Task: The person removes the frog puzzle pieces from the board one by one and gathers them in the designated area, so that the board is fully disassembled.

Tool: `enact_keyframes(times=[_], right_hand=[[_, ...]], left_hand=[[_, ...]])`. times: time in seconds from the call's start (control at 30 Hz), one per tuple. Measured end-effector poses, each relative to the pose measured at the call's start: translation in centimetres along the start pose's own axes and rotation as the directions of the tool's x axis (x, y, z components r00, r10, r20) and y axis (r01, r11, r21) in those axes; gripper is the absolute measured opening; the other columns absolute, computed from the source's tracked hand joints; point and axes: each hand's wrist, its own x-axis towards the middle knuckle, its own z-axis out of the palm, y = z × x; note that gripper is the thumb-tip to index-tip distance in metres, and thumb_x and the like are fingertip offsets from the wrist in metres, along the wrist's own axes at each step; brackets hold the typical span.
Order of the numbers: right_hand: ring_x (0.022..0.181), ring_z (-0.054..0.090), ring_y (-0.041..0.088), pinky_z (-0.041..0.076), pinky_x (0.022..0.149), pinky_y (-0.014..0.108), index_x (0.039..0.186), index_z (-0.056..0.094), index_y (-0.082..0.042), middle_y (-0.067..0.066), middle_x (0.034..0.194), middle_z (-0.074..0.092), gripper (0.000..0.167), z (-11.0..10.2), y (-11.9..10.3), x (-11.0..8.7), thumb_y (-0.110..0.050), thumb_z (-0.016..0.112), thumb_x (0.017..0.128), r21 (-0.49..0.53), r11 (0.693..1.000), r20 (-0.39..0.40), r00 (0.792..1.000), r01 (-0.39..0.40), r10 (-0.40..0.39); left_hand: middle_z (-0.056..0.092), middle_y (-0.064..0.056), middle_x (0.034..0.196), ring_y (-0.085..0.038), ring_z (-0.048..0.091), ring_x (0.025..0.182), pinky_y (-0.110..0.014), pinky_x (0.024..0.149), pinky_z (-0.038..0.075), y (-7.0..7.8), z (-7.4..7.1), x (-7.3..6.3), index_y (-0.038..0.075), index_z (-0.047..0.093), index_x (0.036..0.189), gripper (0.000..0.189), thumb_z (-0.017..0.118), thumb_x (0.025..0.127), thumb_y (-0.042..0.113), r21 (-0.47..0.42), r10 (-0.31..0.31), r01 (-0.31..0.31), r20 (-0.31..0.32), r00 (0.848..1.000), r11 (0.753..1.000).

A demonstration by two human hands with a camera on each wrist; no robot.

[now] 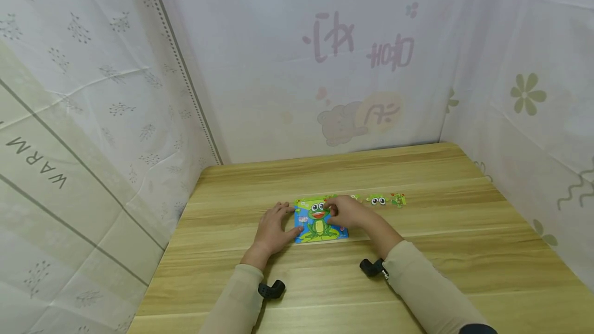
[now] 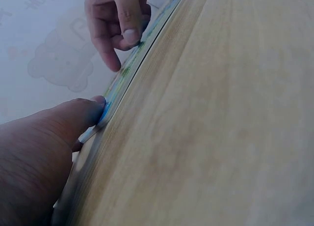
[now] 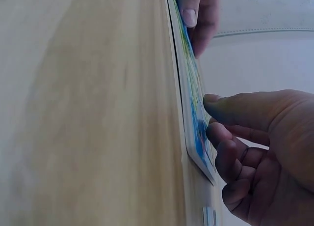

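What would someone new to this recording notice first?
Probably the bright frog puzzle on the wood-grain table, with the left hand at its left edge and the right hand over its upper right. Next come the loose piece with big cartoon eyes to its right and, behind, the faint bear print on the pale curtain.

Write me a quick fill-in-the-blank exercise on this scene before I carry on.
1. The puzzle board pictures a green ____.
2. On the left hand, the digit nearest the board's bottom edge is the ____.
3. A loose piece right of the board shows two large ____.
4. The curtain on the left reads ____ in capitals.

Missing words: frog; thumb; eyes; WARM.
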Motion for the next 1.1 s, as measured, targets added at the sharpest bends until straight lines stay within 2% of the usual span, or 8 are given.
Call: enact_keyframes(times=[0.13, 0.43, 0.67, 1.1], right_hand=[[0.063, 0.057, 0.012, 0.053, 0.065, 0.031, 0.131, 0.069, -0.006, -0.001, 0.082, 0.063, 0.039, 0.32, -0.3, 0.23, -0.013, 0.08, 0.094, 0.009, 1.0, 0.001, 1.0, -0.017, 0.017], [0.066, 0.055, 0.012, 0.05, 0.071, 0.032, 0.128, 0.07, -0.01, -0.003, 0.081, 0.061, 0.037, 0.73, -0.31, 0.63, -0.019, 0.082, 0.094, -0.036, 0.998, -0.014, 0.999, -0.048, 0.048], [0.067, 0.057, 0.014, 0.051, 0.066, 0.033, 0.124, 0.069, -0.01, -0.001, 0.083, 0.061, 0.034, 0.91, -0.26, 0.65, -0.02, 0.081, 0.095, -0.033, 0.999, -0.011, 0.999, -0.044, 0.043], [0.069, 0.055, 0.016, 0.049, 0.068, 0.034, 0.122, 0.065, -0.013, -0.001, 0.083, 0.06, 0.031, 0.84, -0.66, 0.45, -0.02, 0.08, 0.096, -0.03, 0.998, -0.013, 0.999, -0.05, 0.05]], left_hand=[[0.043, -0.005, 0.164, -0.032, 0.028, 0.156, -0.065, 0.123, 0.022, -0.02, 0.0, -0.01, 0.02, 0.058, 0.148, 0.067, 0.074, 0.094, 0.056, -0.002, -0.005, 0.005, 0.003, 1.0, 1.0], [0.044, -0.005, 0.163, -0.032, 0.029, 0.155, -0.065, 0.123, 0.023, -0.07, 0.01, -0.01, 0.02, 0.059, 0.148, 0.067, 0.074, 0.094, 0.057, 0.0, -0.005, 0.005, -0.002, 1.0, 1.0], [0.043, -0.005, 0.164, -0.032, 0.029, 0.156, -0.065, 0.123, 0.023, -0.1, 0.03, 0.04, 0.02, 0.059, 0.148, 0.067, 0.074, 0.094, 0.056, -0.003, -0.001, 0.001, -0.004, 1.0, 1.0], [0.043, -0.004, 0.164, -0.031, 0.029, 0.156, -0.064, 0.123, 0.023, -0.13, 0.06, 0.03, 0.02, 0.059, 0.148, 0.067, 0.073, 0.094, 0.057, 0.001, -0.005, 0.005, -0.003, 1.0, 1.0]])
